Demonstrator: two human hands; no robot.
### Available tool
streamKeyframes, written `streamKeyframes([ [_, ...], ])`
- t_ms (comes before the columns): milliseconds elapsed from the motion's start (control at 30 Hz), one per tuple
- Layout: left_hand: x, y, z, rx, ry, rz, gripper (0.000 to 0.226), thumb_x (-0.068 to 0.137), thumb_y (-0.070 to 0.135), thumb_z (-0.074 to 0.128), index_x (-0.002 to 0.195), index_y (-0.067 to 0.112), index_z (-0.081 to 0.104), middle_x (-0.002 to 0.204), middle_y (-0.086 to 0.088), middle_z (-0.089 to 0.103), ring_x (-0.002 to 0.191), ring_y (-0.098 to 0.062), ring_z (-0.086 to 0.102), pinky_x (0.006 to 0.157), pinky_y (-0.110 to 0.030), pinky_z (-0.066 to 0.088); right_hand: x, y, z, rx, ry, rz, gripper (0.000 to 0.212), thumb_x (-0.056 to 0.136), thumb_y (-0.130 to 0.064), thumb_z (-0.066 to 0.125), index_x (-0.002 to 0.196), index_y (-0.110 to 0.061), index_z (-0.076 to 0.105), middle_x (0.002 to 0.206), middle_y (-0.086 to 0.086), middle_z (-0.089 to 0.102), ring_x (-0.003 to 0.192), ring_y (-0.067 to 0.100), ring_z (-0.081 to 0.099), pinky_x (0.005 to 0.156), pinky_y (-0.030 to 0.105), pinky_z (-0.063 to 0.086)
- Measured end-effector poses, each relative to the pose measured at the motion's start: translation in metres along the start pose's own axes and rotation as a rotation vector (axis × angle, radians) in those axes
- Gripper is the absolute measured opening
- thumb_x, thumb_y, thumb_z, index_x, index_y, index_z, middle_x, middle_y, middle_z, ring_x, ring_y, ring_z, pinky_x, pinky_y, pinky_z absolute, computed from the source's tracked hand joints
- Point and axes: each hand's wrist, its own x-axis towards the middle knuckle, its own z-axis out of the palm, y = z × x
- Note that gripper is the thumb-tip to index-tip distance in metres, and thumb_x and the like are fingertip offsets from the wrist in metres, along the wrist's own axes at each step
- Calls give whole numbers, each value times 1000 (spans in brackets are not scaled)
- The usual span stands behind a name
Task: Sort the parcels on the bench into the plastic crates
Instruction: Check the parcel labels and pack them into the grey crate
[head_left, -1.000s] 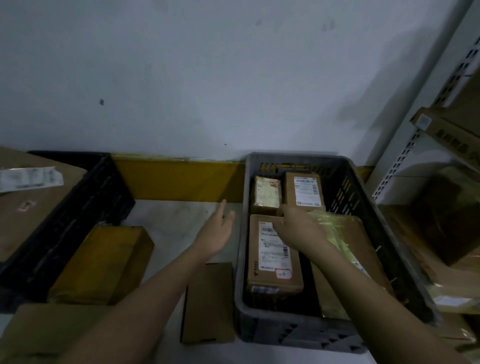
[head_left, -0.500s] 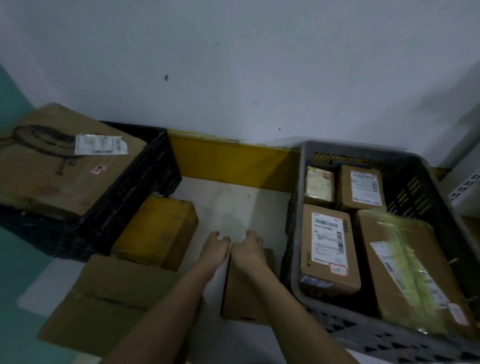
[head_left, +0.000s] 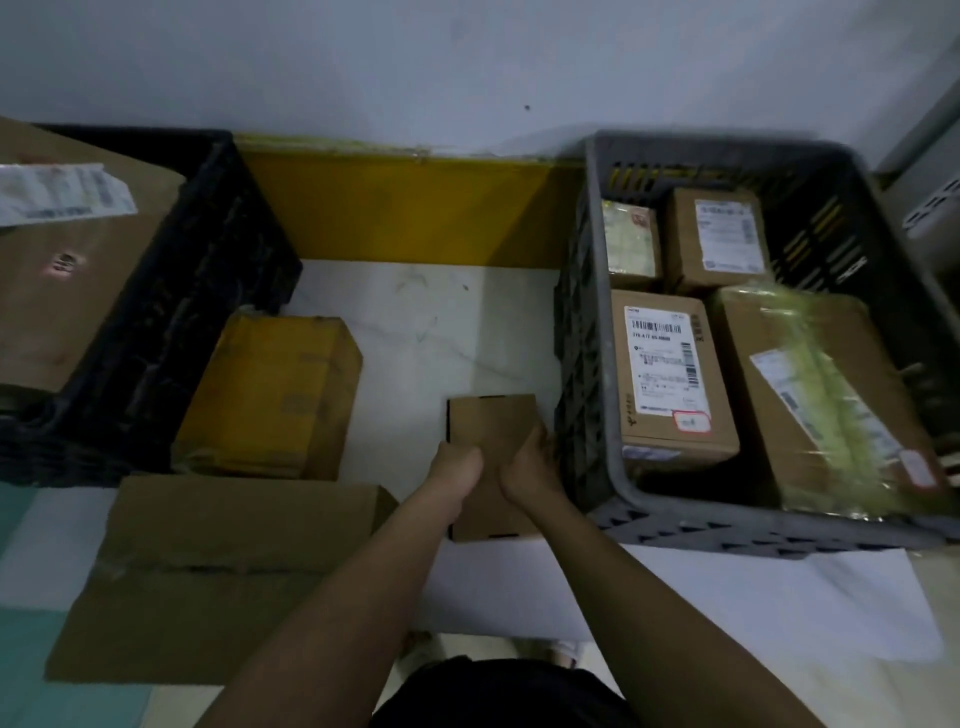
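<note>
A small plain brown parcel lies on the white bench, close against the grey crate. My left hand grips its left edge and my right hand grips its right edge, fingers curled round the sides. The grey crate on the right holds several labelled cardboard parcels, one with a barcode label and a long one wrapped in yellowish film. A black crate on the left holds a large brown box.
A yellow-taped parcel sits beside the black crate. A large flat cardboard box lies at the bench's front left. A yellow strip runs along the wall behind. A metal shelf upright stands at far right.
My right hand has left the grey crate and come across to the small brown parcel. Both hands have moved from its far end down to its sides and now grip it.
</note>
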Motion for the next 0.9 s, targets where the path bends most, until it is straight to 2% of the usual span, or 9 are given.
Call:
streamKeyframes([
  [133,8,-11,-1,-27,-12,-66,23,100,13,40,91,5,59,92,-15,61,81,-27,61,74,-33,53,-1,2,3,56,-88,98,75,96,-25,52,153,-5,8,146,20,40,127,37,48,103,46,45],
  [233,9,-1,-9,-26,79,-25,30,96,17,41,110,-1,62,114,-20,62,102,-37,62,94,-48,54,-9,-12,-3,174,-38,40,71,95,-32,54,151,-13,16,144,15,44,123,35,52,100,45,48],
  [333,3,35,-35,137,272,195,39,93,27,41,122,10,61,125,-17,55,111,-38,54,101,-50,46,-18,-42,-20,368,86,-81,65,88,-39,55,145,-23,29,136,7,52,118,30,57,97,46,50],
  [400,-8,64,-60,107,270,384,40,98,30,40,132,18,58,134,-12,56,117,-36,53,103,-49,44,-23,-65,-39,468,133,-161,70,85,-36,56,148,-25,28,138,4,51,123,29,54,99,50,50],
  [500,-30,89,-99,-118,176,547,41,102,28,47,143,26,48,134,-5,58,116,-26,58,101,-49,49,-32,-93,-64,569,127,-248,67,94,-18,59,152,-23,26,148,2,44,134,25,46,108,46,44],
  [600,-52,90,-119,-218,152,683,37,101,21,54,137,30,51,123,-3,62,108,-21,62,93,-43,54,-39,-111,-76,520,143,-314,58,96,-19,60,147,-23,33,146,0,43,134,24,45,108,45,44],
  [700,-69,89,-118,-140,346,862,40,100,23,58,139,27,52,127,8,58,114,-13,56,90,-29,49,-57,-131,-84,514,179,-398,47,97,-34,59,139,-22,42,139,-1,39,128,19,46,106,41,44],
  [833,-76,87,-109,20,509,1052,38,95,38,63,133,37,56,118,16,63,105,-3,60,85,-29,56,-85,-158,-94,886,-105,-513,45,95,-44,60,134,-30,42,133,-5,56,116,12,59,97,40,54],
  [900,-79,89,-107,173,627,1153,34,95,38,61,128,38,58,109,17,63,99,-4,59,80,-30,56,-90,-164,-98,1026,-114,-493,41,94,-37,65,128,-26,44,120,-3,62,104,11,65,86,35,59],
])
